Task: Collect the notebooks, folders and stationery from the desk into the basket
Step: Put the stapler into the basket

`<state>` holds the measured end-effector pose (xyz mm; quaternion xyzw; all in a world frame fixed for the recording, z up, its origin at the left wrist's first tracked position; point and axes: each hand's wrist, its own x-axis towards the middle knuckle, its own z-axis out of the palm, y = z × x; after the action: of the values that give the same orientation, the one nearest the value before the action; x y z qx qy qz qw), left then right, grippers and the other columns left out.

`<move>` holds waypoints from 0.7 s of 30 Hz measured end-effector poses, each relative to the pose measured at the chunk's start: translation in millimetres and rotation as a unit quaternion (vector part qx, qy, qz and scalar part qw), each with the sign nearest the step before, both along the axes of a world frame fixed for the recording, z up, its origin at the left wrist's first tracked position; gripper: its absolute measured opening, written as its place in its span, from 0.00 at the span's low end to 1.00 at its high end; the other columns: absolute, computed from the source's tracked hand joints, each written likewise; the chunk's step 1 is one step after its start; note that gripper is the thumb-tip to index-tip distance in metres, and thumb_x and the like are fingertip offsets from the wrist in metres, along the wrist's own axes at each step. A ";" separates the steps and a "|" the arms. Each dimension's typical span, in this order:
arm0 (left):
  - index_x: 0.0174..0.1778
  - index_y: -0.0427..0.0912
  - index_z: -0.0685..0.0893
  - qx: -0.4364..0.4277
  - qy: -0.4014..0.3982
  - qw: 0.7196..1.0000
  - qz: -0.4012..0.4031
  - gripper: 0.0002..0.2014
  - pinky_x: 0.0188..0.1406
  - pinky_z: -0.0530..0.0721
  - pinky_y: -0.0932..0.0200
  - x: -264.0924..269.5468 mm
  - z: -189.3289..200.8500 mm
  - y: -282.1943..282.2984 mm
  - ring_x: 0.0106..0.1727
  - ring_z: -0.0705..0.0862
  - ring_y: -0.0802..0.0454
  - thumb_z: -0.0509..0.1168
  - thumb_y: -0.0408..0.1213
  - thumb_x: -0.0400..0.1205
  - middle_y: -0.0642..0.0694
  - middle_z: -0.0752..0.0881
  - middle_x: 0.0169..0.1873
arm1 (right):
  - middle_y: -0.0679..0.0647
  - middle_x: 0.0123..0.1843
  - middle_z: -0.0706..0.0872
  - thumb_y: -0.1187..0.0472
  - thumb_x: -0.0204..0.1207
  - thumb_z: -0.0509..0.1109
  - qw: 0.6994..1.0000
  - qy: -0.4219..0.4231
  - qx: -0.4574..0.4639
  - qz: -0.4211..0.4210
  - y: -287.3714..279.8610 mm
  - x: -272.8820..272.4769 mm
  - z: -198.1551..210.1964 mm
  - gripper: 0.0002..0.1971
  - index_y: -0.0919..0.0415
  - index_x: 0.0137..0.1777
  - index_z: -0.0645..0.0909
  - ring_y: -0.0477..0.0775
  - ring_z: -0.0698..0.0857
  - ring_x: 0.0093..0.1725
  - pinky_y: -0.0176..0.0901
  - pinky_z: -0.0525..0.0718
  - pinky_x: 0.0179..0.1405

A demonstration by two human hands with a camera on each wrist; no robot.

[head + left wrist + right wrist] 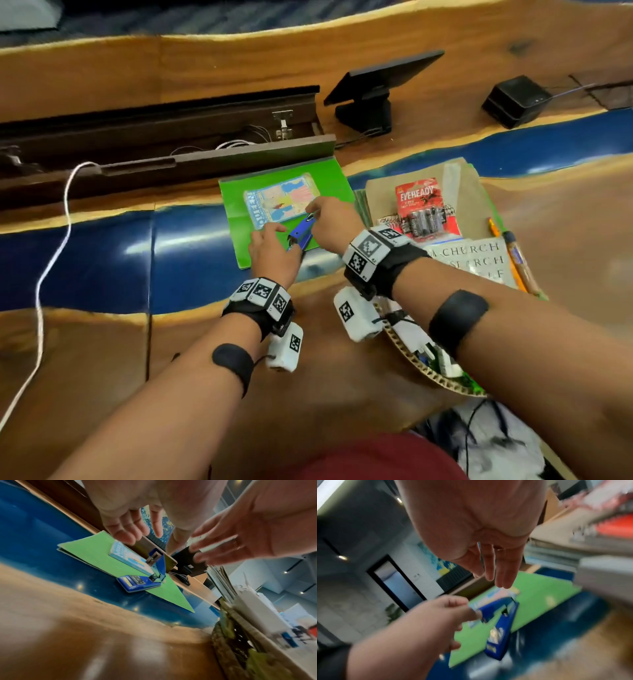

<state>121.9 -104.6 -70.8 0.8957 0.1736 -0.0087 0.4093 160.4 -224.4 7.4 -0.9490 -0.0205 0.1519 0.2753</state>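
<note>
A blue stapler (301,234) lies swung open on a green folder (329,181), its top arm raised, as the left wrist view of the stapler (142,580) shows. A small colourful booklet (277,202) also rests on the folder. My left hand (270,241) hovers just left of the stapler with relaxed fingers and holds nothing. My right hand (329,219) reaches in from the right, fingers straight, their tips close to the raised arm. The woven basket (411,359) stands to the right, holding a brown envelope, printed paper and other items.
A red battery pack (424,209) and pens (517,260) lie in the basket. Behind the folder runs an open cable tray (154,137). Further back stand a small tilted screen (376,82) and a black box (513,101). At the left a white cable (51,260) trails across the desk.
</note>
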 end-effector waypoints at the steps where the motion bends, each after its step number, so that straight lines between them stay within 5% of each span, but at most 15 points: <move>1: 0.65 0.47 0.77 -0.001 0.013 1.000 -0.008 0.23 0.65 0.76 0.47 3.2 -2.7 2.5 0.66 0.77 0.38 0.73 0.36 0.75 0.38 0.75 0.64 | 0.60 0.65 0.84 0.71 0.77 0.62 1.000 0.020 -0.011 0.009 6.3 0.3 -9.0 0.21 0.60 0.69 0.79 0.61 0.83 0.62 0.49 0.83 0.58; 5: 0.72 0.43 0.73 -0.015 0.105 0.992 -0.073 0.33 0.63 0.80 0.42 10.8 -20.6 7.4 0.63 0.81 0.37 0.76 0.36 0.72 0.37 0.81 0.62 | 0.61 0.72 0.75 0.66 0.79 0.64 0.993 0.076 -0.077 0.046 21.5 2.1 -36.4 0.21 0.62 0.73 0.74 0.61 0.80 0.66 0.52 0.81 0.65; 12: 0.72 0.39 0.76 0.027 0.133 0.988 -0.079 0.33 0.65 0.79 0.45 9.6 -42.1 5.3 0.59 0.82 0.35 0.78 0.36 0.71 0.35 0.75 0.62 | 0.61 0.66 0.78 0.66 0.79 0.66 0.994 0.094 -0.049 0.025 20.5 -2.1 -53.1 0.26 0.57 0.76 0.68 0.63 0.82 0.60 0.49 0.79 0.53; 17: 0.66 0.38 0.79 0.072 0.144 0.983 -0.089 0.23 0.59 0.78 0.50 11.6 -41.6 7.5 0.58 0.81 0.36 0.73 0.35 0.74 0.37 0.76 0.61 | 0.60 0.73 0.69 0.66 0.77 0.68 0.995 0.095 -0.015 0.008 24.1 -9.8 -58.2 0.28 0.58 0.77 0.66 0.64 0.80 0.64 0.54 0.78 0.64; 21: 0.51 0.36 0.81 0.089 0.146 0.982 -0.080 0.12 0.49 0.79 0.50 3.4 -35.0 8.4 0.52 0.82 0.37 0.71 0.34 0.73 0.37 0.82 0.51 | 0.59 0.75 0.70 0.68 0.77 0.67 0.994 0.104 0.007 0.015 22.8 -19.5 -58.6 0.29 0.59 0.77 0.66 0.61 0.77 0.69 0.51 0.76 0.67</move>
<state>125.3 -96.2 -105.7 0.9287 0.1597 -0.1562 0.2960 140.8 -201.6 -51.2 -0.9259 -0.0067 0.2533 0.2801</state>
